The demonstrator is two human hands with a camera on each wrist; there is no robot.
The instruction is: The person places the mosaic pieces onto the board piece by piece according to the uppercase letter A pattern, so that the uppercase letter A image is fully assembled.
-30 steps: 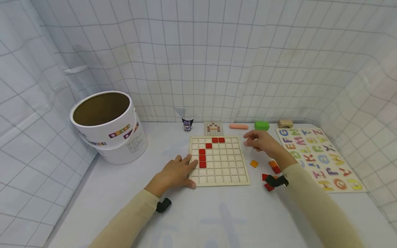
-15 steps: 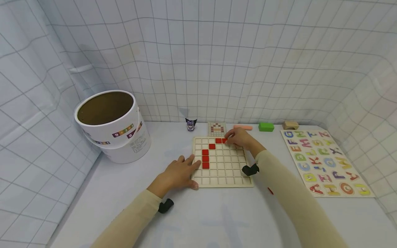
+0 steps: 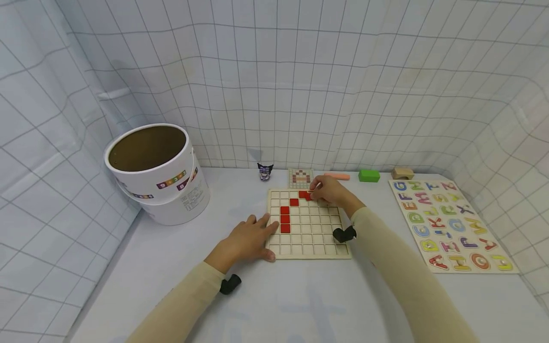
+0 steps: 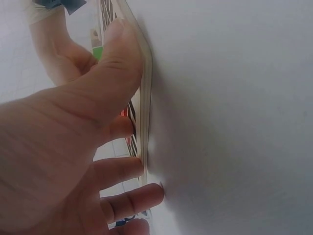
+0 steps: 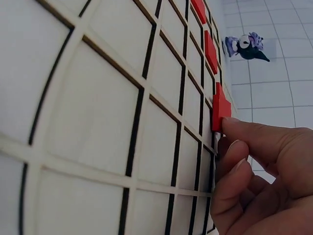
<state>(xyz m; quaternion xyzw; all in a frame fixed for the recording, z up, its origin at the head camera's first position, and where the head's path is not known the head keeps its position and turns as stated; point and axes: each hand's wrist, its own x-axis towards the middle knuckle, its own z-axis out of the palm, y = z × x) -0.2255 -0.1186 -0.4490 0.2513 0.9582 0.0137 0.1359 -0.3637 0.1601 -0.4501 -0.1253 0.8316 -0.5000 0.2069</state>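
A wooden grid board (image 3: pixel 308 229) lies flat on the table, with several red square tiles (image 3: pixel 285 219) in its squares. At the back row my right hand (image 3: pixel 332 190) pinches a red tile (image 5: pixel 221 111) between thumb and fingers; the tile sits tilted, slightly out of line with its neighbour. My left hand (image 3: pixel 249 238) rests at the board's left edge with fingers spread. In the left wrist view its thumb (image 4: pixel 120 63) lies along the board's rim. The underside of the pinched tile is hidden.
Behind the board stand a patterned card (image 3: pixel 300 178), a small figurine (image 3: pixel 264 172), an orange stick (image 3: pixel 337 176), a green block (image 3: pixel 369 176) and a wooden block (image 3: pixel 402 173). A white bucket (image 3: pixel 171 200) is left, an alphabet board (image 3: pixel 454 226) right.
My right hand moved left from beside the board onto the back-row red tile, which has now shifted in its place. The right forearm now covers the loose tiles. My left hand stayed put.
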